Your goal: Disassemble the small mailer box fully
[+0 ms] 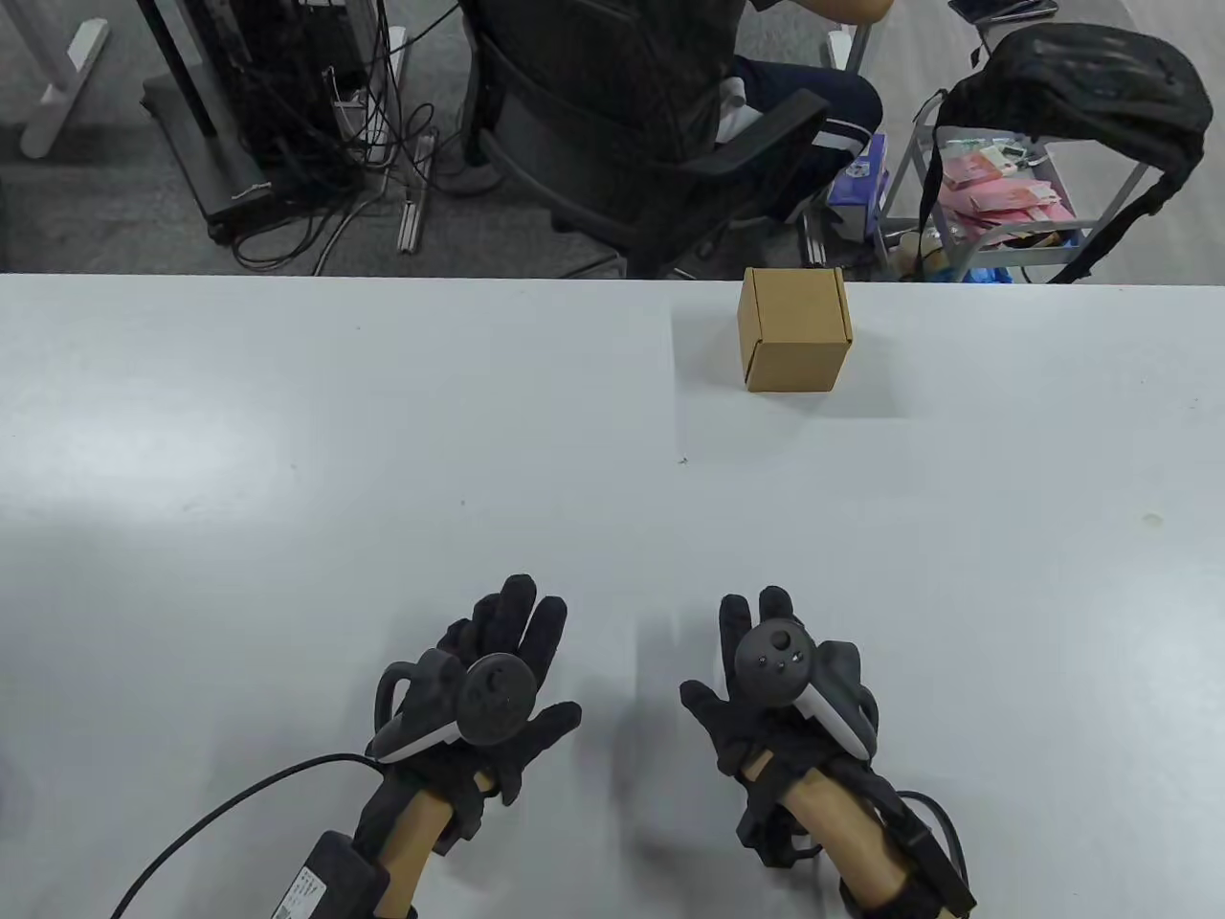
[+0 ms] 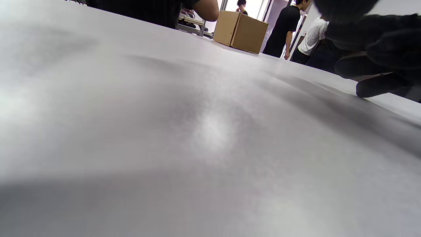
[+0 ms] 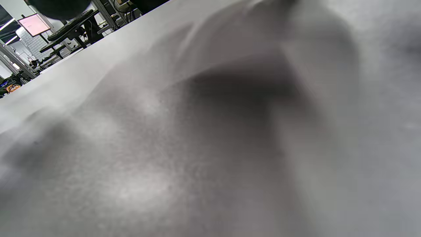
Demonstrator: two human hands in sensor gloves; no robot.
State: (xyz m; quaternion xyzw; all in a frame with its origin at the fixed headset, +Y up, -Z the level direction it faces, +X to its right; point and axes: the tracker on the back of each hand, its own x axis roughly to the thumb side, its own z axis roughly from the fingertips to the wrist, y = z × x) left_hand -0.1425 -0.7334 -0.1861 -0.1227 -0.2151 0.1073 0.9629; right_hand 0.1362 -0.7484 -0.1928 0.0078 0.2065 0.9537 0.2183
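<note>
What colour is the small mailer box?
Plain brown cardboard; the mailer box shows best in the table view.

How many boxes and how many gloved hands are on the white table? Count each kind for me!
Brown cardboard boxes: 1, the small mailer box, closed, near the table's far edge.
Black gloved hands: 2, the left hand and the right hand, both empty, near the front edge.
Total: 3
</note>
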